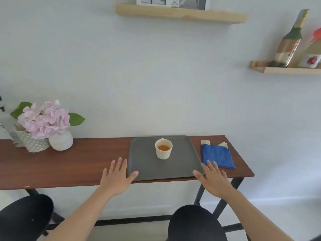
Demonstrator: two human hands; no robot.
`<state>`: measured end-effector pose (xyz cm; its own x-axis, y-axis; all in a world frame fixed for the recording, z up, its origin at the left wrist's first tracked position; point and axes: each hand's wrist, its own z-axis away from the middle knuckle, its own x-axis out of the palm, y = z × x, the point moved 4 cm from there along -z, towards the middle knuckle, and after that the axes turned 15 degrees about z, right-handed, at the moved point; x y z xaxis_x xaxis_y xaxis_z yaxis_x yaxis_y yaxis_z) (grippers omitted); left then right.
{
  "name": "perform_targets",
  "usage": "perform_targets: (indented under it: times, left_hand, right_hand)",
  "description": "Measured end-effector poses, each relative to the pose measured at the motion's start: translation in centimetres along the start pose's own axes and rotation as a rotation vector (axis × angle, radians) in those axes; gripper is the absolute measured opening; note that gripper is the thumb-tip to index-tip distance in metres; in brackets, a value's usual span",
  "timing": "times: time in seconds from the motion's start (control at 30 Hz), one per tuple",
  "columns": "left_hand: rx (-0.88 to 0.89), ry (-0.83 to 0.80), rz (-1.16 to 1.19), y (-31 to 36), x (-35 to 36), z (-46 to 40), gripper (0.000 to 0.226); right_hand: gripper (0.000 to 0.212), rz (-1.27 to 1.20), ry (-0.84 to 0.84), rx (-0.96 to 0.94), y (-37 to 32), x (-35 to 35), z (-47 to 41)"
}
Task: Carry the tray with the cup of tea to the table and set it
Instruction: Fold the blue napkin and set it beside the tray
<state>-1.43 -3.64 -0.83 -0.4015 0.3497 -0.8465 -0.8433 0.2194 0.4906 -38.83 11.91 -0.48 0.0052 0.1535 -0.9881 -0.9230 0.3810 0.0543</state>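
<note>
A dark grey rectangular tray [144,164] lies flat on the brown wooden table [69,164], against the wall. On the tray's far middle stands a cream cup [163,154] of amber tea, upright. My left hand [116,178] hovers at the tray's near left corner, fingers spread, thumb over the tray's edge. At the near right corner my right hand [212,180] is also spread flat, thumb by the rim. Neither hand holds anything.
A folded blue cloth [218,156] lies right of the tray, with folded paper behind it. Pink flowers [44,121] in a white vase and a patterned pot stand at the table's left. Two black stools [196,223] sit below. Wall shelves hold a bottle [289,42].
</note>
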Motion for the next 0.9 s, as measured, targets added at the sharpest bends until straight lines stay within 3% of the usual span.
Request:
perform_targets:
  times: [0.3,0.5,0.9]
  left_hand:
    - [0.008,0.136,0.009,-2.9,3.7,-2.4,0.112]
    - [0.025,0.217,-0.072,-3.9,4.9,-2.5,0.114]
    - [0.063,0.239,-0.092,-3.7,4.9,-2.5,0.112]
  right_hand:
    - [0.08,0.007,0.121,0.074,5.9,1.7,-5.9]
    - [0.075,0.002,0.171,0.077,7.9,2.1,-9.6]
    - [0.08,0.077,0.094,0.094,8.2,4.9,-13.7]
